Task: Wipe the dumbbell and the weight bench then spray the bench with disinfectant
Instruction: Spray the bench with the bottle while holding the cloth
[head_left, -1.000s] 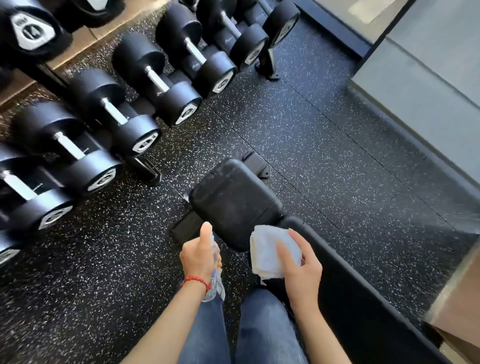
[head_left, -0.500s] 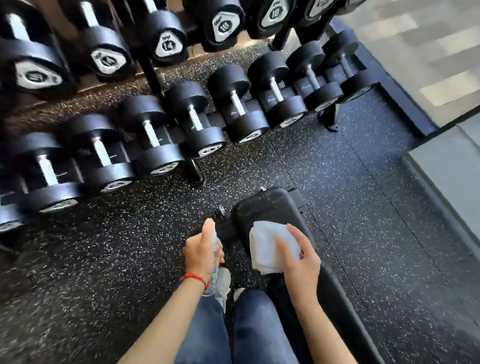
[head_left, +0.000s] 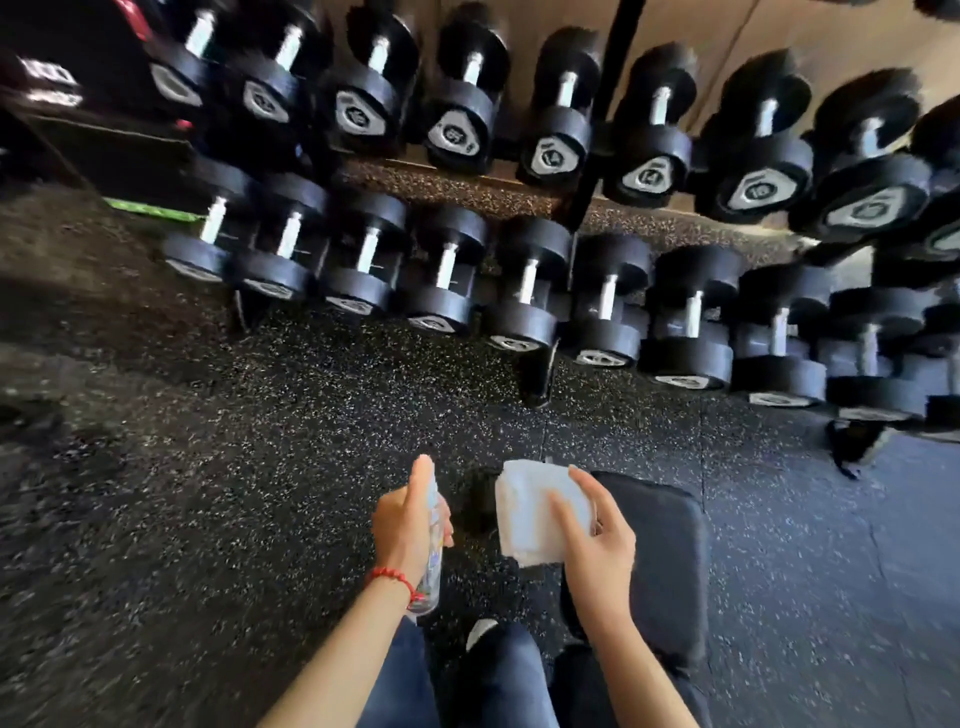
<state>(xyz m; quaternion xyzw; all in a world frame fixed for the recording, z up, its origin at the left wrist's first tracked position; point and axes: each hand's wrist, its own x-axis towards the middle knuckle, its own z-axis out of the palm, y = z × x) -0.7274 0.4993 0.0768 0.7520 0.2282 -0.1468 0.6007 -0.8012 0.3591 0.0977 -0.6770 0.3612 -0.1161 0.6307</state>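
My left hand (head_left: 408, 525) grips a clear spray bottle (head_left: 432, 566) upright, thumb along its top. A folded white cloth (head_left: 524, 512) is held in my right hand (head_left: 597, 545), fingers on top of it, above the near end of the black padded weight bench (head_left: 670, 561). The bench runs down to the lower right under my right arm. Black dumbbells (head_left: 524, 291) with steel handles fill a two-tier rack straight ahead, beyond a strip of floor. The whole view is motion-blurred.
Speckled black rubber floor (head_left: 234, 467) spreads left and ahead of me. The rack's upright post (head_left: 597, 114) and its foot (head_left: 540, 374) stand between the dumbbell rows. My legs in blue jeans (head_left: 498, 680) are at the bottom, beside the bench.
The view has swung up and to the left, bringing both rack tiers into sight and pushing the bench toward the lower right. Both hands keep their holds on the bottle and the cloth.
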